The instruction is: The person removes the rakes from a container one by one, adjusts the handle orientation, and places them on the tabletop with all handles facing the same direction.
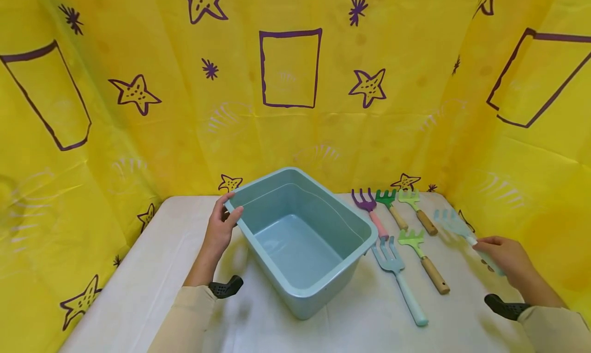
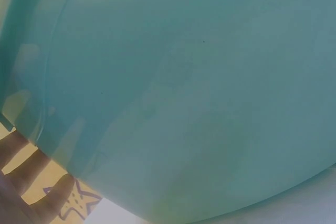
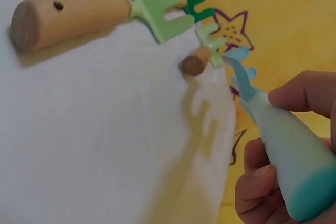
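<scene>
A pale blue plastic bin (image 1: pixel 360 224) stands tilted on the white table (image 1: pixel 152 271). My left hand (image 1: pixel 231 207) grips its far left corner rim, fingers over the edge. In the left wrist view the bin's wall (image 2: pixel 184 87) fills the frame, with my fingers (image 2: pixel 21 182) at the lower left. At the right, my right hand (image 1: pixel 485 250) holds the handle of a light blue toy rake (image 1: pixel 451 221), raised a little above the table. The right wrist view shows the rake's mint handle (image 3: pixel 286 161) pinched between thumb and fingers (image 3: pixel 299 95).
Several toy garden tools lie right of the bin: a purple fork (image 1: pixel 369 209), a dark green rake (image 1: pixel 391 204), two light green rakes with wooden handles (image 1: pixel 417 209) (image 1: pixel 427 258), and a blue fork (image 1: pixel 399 278). Yellow star-printed cloth (image 1: pixel 291 127) walls in three sides.
</scene>
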Action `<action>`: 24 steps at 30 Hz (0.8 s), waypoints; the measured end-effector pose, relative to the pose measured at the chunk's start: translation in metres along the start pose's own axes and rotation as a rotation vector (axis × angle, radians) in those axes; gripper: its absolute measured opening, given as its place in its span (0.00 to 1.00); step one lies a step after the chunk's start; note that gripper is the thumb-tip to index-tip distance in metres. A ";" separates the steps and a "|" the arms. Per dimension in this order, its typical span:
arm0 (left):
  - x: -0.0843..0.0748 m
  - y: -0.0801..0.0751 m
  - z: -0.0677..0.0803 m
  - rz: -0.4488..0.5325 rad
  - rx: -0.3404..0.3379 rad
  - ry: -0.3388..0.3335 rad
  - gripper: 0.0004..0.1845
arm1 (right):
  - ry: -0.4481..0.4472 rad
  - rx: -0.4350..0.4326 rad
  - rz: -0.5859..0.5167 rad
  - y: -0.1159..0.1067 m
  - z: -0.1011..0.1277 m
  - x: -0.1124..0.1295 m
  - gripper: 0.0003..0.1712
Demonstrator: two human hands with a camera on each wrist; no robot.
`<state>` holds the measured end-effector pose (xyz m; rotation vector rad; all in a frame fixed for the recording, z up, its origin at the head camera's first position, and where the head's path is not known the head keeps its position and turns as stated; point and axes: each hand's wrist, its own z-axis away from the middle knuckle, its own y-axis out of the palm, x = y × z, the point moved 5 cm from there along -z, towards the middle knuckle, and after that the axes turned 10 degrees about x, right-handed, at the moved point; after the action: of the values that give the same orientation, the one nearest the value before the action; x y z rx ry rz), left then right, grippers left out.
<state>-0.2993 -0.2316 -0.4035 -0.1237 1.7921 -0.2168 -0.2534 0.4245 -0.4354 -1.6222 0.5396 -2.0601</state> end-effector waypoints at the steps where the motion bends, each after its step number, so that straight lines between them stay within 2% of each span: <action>1: 0.000 0.000 0.000 0.002 0.000 -0.002 0.30 | 0.006 -0.006 0.001 0.000 -0.001 -0.004 0.34; 12: -0.002 0.002 0.001 0.007 0.001 -0.007 0.29 | 0.062 -0.111 0.135 0.003 -0.012 -0.035 0.36; 19: -0.005 0.002 0.001 0.013 0.010 -0.021 0.30 | 0.039 -0.197 0.269 0.010 -0.011 -0.043 0.27; 24: -0.024 0.005 0.009 0.022 0.016 -0.032 0.29 | -0.016 -0.221 0.341 0.015 -0.007 -0.043 0.24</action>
<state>-0.2843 -0.2230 -0.3834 -0.0958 1.7589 -0.2124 -0.2498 0.4377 -0.4796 -1.5361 0.9943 -1.7838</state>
